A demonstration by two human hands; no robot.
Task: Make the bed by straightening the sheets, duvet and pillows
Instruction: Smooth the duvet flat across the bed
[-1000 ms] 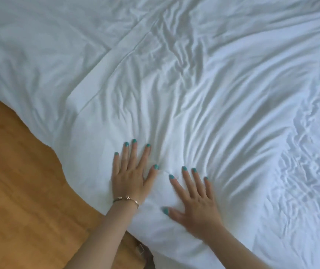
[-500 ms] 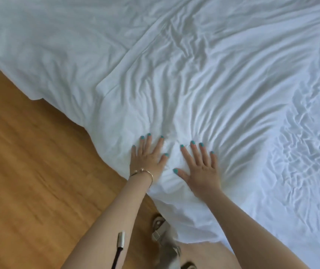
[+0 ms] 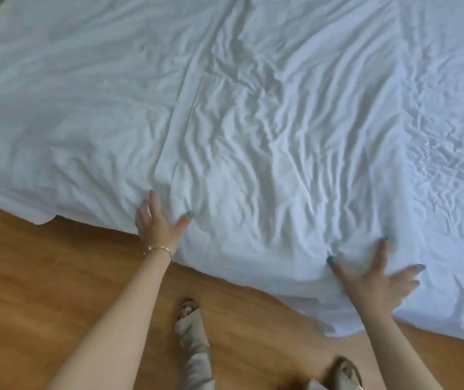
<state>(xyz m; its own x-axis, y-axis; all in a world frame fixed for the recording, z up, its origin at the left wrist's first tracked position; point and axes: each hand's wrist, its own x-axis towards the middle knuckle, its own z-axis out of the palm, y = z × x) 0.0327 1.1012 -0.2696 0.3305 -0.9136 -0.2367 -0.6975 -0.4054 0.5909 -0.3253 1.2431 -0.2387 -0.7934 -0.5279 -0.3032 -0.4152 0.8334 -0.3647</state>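
Here, the left hand [image 3: 159, 223] and right hand [image 3: 377, 280] are pressing flat, fingers spread wide, on the white duvet [image 3: 267, 130] filling the upper frame, and sweeping outward with even pressure is probably the best way to clear the central wrinkles.

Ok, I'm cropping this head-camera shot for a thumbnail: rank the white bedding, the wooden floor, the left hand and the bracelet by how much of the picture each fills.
1. White bedding, most of the picture.
2. Wooden floor, the lower strip.
3. Left hand, flat on the bedding.
4. Bracelet, a thin band at the left wrist.
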